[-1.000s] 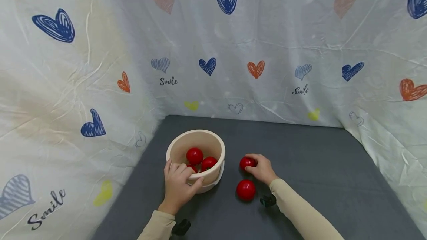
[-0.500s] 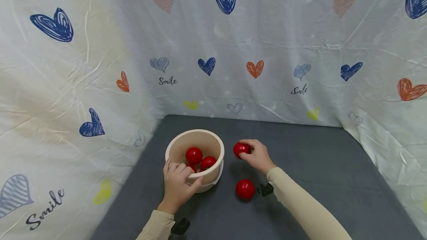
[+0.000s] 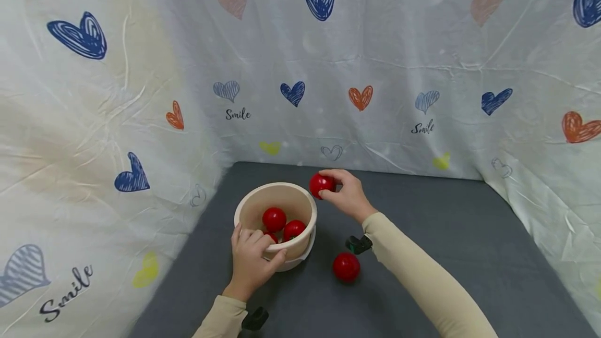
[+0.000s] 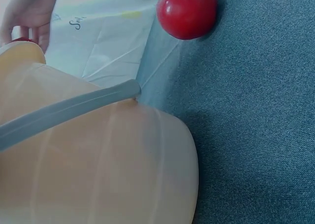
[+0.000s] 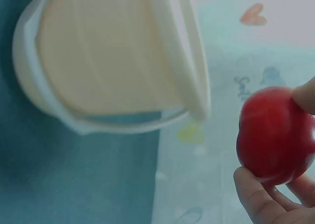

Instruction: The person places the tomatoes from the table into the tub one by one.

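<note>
A cream bucket [image 3: 293, 249] stands on the table with several red tomatoes in it, among them one tomato [image 3: 274, 219] at the back of the cluster. My left hand [image 3: 253, 260] grips its near rim, fingers over the edge and thumb along the outside. Between thumb and fingers, my right hand [image 3: 349, 195] holds another tomato [image 3: 322, 185], raised beside the bucket's far right rim. The right wrist view shows that held tomato [image 5: 273, 135] close up, beyond the bucket's rim. One more tomato [image 3: 346, 267] lies on the table, right of the bucket.
The bucket's pale handle [image 4: 74, 108] hangs down its outer side. Dark grey cloth [image 3: 422, 233] covers the table. A white curtain [image 3: 394, 56] printed with hearts rises along the back and sides.
My right hand has lifted a tomato off the table and carried it left and away from me, up to the bucket's rim. The left hand stays on the bucket.
</note>
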### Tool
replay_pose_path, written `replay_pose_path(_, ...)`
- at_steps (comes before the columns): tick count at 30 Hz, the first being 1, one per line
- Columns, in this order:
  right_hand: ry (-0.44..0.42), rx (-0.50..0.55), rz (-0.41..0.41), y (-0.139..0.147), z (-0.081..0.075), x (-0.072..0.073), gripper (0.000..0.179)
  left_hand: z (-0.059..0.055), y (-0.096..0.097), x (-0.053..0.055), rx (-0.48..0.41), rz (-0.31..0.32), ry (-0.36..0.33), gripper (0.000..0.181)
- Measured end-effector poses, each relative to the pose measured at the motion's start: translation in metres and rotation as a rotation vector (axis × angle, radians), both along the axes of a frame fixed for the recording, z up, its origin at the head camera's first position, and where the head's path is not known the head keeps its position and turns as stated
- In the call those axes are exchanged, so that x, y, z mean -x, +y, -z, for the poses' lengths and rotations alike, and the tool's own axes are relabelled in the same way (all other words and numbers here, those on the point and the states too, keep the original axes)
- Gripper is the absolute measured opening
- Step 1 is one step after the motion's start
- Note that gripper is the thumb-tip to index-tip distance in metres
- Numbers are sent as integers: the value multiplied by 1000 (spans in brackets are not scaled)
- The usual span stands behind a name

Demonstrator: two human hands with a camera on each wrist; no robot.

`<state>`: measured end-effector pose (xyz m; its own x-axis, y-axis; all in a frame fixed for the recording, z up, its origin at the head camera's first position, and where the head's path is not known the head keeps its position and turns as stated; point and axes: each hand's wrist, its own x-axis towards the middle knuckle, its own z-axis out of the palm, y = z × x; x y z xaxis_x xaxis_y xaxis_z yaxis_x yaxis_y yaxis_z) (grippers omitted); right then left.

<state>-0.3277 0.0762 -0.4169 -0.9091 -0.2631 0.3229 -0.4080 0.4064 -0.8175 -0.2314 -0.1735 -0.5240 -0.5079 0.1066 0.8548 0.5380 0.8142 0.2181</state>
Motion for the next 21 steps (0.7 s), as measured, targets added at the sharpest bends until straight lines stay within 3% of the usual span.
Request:
replay_pose_path(15,24,7,-120,-43,-12,-6,45,0,0,-1,11,-9,-23,20)
replay_pose_path(21,-4,6,-158,-55,-11,-12,46,-2,-1,-2,9,-10,-24,21)
